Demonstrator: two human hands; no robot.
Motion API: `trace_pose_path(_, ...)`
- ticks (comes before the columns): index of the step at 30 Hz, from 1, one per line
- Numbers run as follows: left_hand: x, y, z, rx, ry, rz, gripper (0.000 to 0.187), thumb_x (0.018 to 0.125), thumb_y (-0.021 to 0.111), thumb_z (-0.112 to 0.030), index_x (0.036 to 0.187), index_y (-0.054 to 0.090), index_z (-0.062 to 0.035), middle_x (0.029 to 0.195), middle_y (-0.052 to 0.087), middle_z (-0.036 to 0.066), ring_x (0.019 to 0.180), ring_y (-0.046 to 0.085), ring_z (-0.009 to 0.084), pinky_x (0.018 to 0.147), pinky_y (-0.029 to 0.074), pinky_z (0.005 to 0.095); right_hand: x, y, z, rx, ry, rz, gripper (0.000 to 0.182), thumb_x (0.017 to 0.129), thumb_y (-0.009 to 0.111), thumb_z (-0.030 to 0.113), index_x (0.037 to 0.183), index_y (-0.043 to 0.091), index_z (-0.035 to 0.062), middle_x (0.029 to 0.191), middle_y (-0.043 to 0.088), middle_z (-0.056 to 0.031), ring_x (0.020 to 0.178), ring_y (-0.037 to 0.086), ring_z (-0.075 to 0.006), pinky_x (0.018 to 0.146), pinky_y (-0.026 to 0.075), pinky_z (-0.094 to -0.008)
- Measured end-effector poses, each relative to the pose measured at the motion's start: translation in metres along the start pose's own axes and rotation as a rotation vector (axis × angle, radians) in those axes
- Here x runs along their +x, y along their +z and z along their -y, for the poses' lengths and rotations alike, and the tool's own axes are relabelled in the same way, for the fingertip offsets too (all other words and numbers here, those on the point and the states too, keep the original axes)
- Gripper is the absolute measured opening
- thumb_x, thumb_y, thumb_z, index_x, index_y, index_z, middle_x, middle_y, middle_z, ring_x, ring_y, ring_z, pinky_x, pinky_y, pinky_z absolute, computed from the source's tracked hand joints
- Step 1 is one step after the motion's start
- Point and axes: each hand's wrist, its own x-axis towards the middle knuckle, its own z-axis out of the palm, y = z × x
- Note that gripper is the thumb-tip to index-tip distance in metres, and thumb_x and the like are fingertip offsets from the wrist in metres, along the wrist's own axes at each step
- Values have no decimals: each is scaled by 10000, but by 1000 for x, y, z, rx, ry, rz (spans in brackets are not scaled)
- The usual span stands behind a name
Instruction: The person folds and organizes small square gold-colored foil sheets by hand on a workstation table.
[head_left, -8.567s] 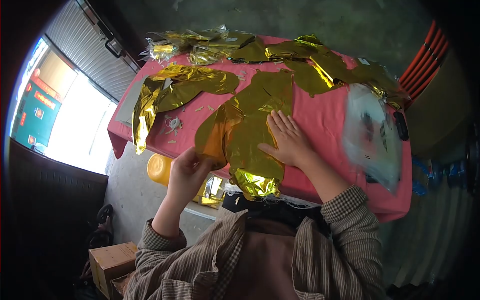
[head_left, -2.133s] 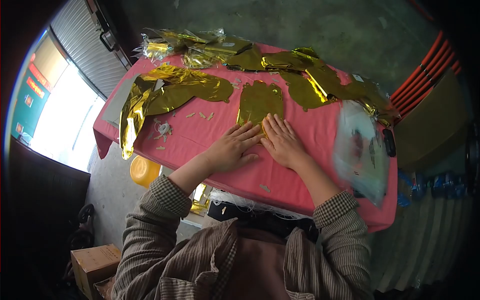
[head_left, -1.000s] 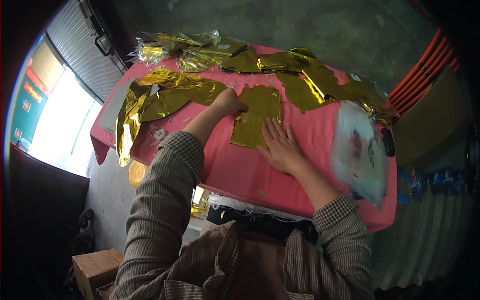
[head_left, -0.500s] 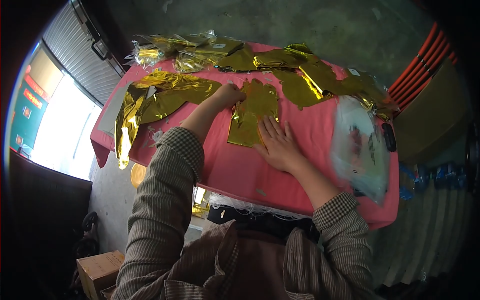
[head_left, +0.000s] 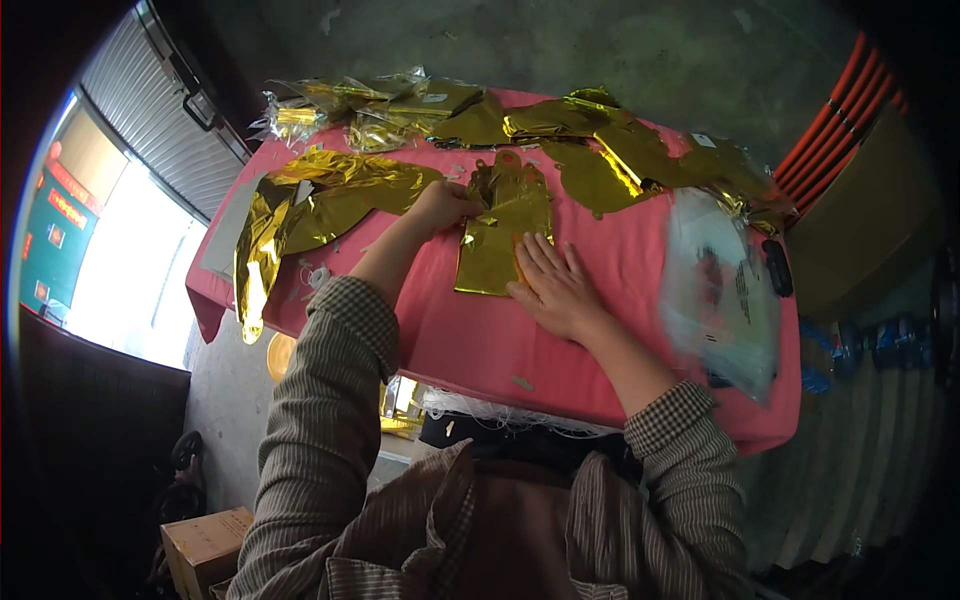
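Observation:
In the middle of the pink-covered table lies a folded gold foil piece, flat and shiny with a crinkled, rounded top end. My left hand is closed at its left edge, thumb and fingertips pinching the foil. Flat on the lower right of the same piece rests my right hand, fingers stretched out and partly over the cloth. Left of my left hand, a larger crumpled gold foil sheet spreads out and hangs over the table's edge.
Clear-bagged gold foil packs line the far edge, with more gold foil at the right. A translucent plastic bag and a black object lie on the right of the pink cloth. A cardboard box stands on the floor.
My left hand has slid down and slightly left along the foil's edge, still pinching. The right hand stays pressed flat in about the same place.

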Motion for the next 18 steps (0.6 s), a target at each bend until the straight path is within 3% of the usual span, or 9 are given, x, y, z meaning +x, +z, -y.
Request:
trace_pose_path(3,-17,-1,-1,-12,-57,-12,146,761,701,-137,806,654,-7,637,588,16,538,511,76,482,405,236,4,3,-14,290,-1,-132,592,910,467,355,1373,315,20,1420,298,-206,1341,261,-299,1089,177,-461)
trace_pose_path(5,-30,-2,1,-74,-44,25,140,775,694,-140,812,652,-12,645,589,9,542,507,68,488,401,227,7,10,-26,620,-24,-609,527,842,602,192,1295,412,0,1259,462,-219,1202,429,-334,989,351,-422)
trace_pose_path(7,-43,-1,7,-138,-39,62,134,789,687,-143,818,651,-17,653,591,1,547,503,59,494,397,217,10,7,-25,644,58,-689,497,801,641,77,1240,435,-30,1159,526,-179,1053,534,-270,851,452,-340)
trace_pose_path(9,-55,2,16,-305,32,139,99,822,663,-155,845,634,-63,668,589,-21,539,492,38,467,362,186,9,1,-25,1270,251,-409,469,819,641,115,1210,436,-44,1096,577,-119,942,583,-202,798,469,-279)
trace_pose_path(10,-60,4,20,-307,23,140,99,822,663,-155,845,634,-63,668,589,-21,539,492,38,467,362,186,9,-2,-24,1386,161,-398,377,813,656,129,1129,523,-26,912,633,-48,721,589,-115,651,470,-209)
trace_pose_path(11,-64,5,22,-328,44,164,115,817,670,-148,861,641,-46,671,594,-19,548,491,36,486,373,188,6,-8,-27,1388,166,-392,377,813,656,129,1129,523,-26,912,633,-48,721,589,-115,651,470,-209)
trace_pose_path(13,-77,5,15,-350,60,186,134,811,676,-141,877,648,-28,675,598,-16,557,491,34,505,384,190,1,-18,-33,1262,342,20,217,804,666,129,987,619,24,760,634,-14,583,530,-60,495,411,-188)
trace_pose_path(14,-84,7,11,-347,32,180,135,815,671,-140,880,651,-23,672,597,-23,558,489,32,505,384,191,1,-17,-30,1297,337,-16,84,791,677,123,839,659,57,692,622,2,506,466,-24,400,320,-185)
trace_pose_path(18,-87,10,23,-121,156,103,138,822,655,-139,879,655,-13,658,592,-36,555,485,32,499,386,208,-3,-33,-24,1247,344,77,72,779,675,98,813,662,36,700,624,-5,582,512,-34,477,378,-179)
